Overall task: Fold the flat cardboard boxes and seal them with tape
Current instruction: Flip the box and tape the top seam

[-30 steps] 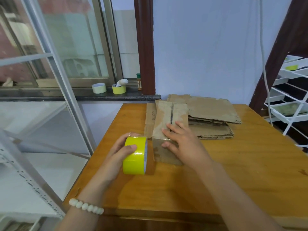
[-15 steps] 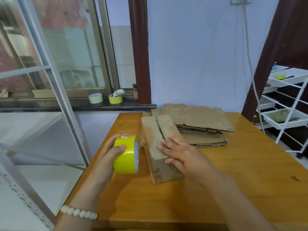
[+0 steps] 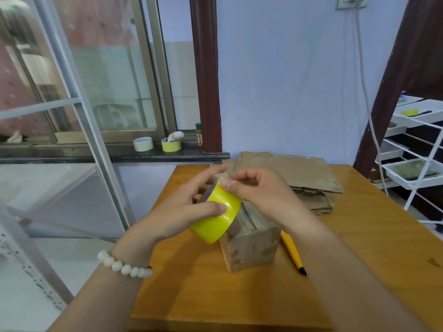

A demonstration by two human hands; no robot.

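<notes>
Yellow tape roll (image 3: 217, 214) is gripped in the left hand (image 3: 179, 209), thumb laid across its glossy outer face; the right hand (image 3: 259, 190) is curled over the top of the roll, fingertips pinched at what looks like the loose end; whether it's lifted yet can't be told. Folded cardboard box (image 3: 251, 245) is sat on the table (image 3: 371, 248) right underneath both hands, a touch nearer the right one; its long axis runs away from the body, so the strip probably gets pulled along that line. Box looks worn and brown, patchy with old tape marks; no fresh tape is seen on the part showing.
</notes>
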